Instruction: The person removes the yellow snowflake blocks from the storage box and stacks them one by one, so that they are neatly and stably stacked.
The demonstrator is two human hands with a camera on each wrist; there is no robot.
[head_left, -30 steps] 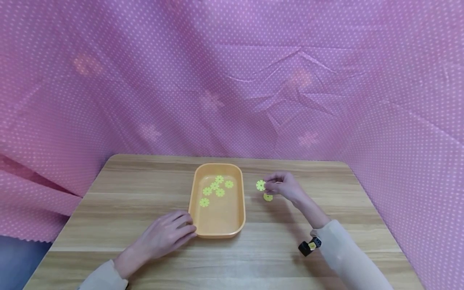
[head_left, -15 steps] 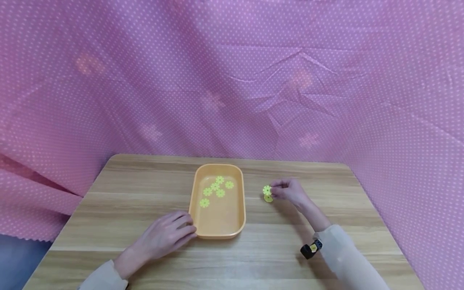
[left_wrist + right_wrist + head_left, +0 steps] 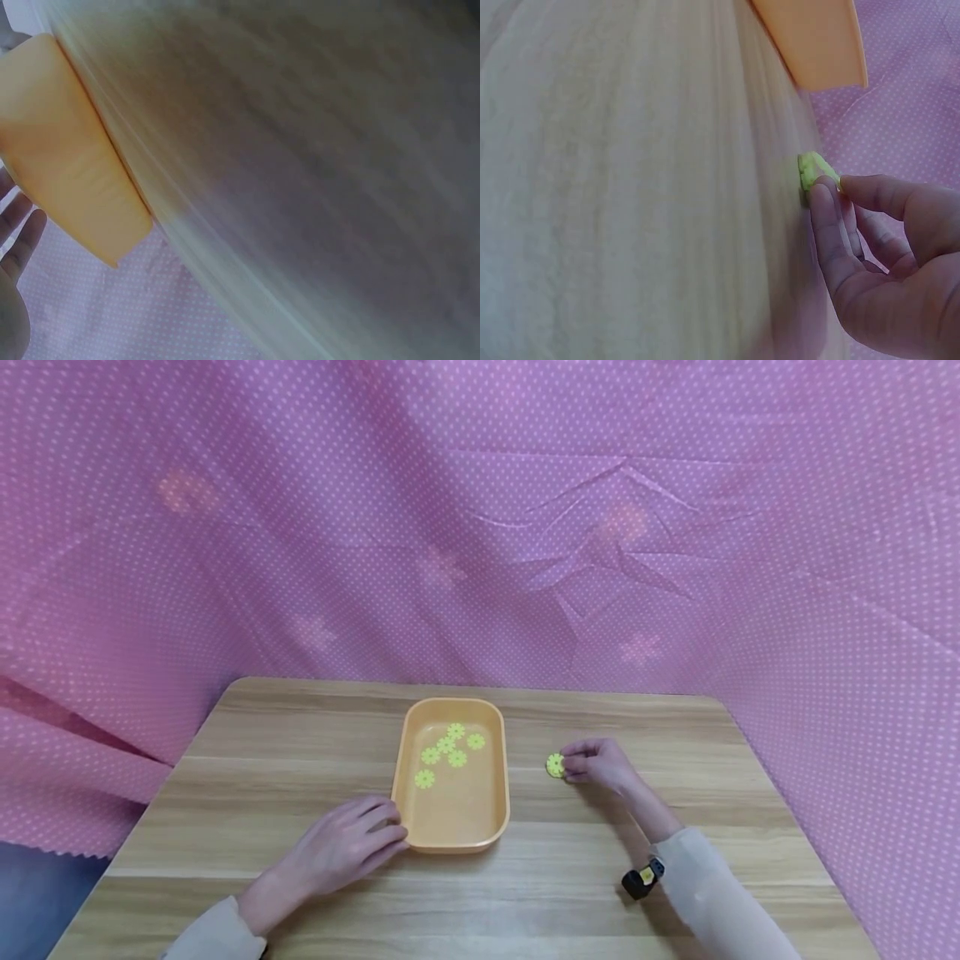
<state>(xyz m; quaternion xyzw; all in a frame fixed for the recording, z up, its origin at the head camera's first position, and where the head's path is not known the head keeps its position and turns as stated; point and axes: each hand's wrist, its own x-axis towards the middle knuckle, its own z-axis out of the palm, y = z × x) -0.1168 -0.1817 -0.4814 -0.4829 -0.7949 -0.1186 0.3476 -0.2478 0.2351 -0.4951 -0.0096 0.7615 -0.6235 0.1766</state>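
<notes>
My right hand [image 3: 567,766] is on the table right of the orange tray [image 3: 456,827] and pinches a yellow-green flower-shaped disc [image 3: 555,766] that sits on top of a second one. In the right wrist view the fingertips [image 3: 826,196] close on the stacked discs [image 3: 812,169] at table level. Several more discs [image 3: 450,747] lie in the far half of the tray. My left hand [image 3: 360,835] rests flat on the wood, fingers relaxed, touching the tray's near left corner. The left wrist view is blurred and shows the tray's outer wall [image 3: 67,165] and some of the fingers [image 3: 19,232].
The wooden table [image 3: 225,760] is bordered on the far and both side edges by pink dotted cloth [image 3: 480,543]. A small black device [image 3: 641,878] hangs at my right wrist.
My right hand lowered the disc it held from above the table down onto the disc lying there. The left hand and the tray stayed put.
</notes>
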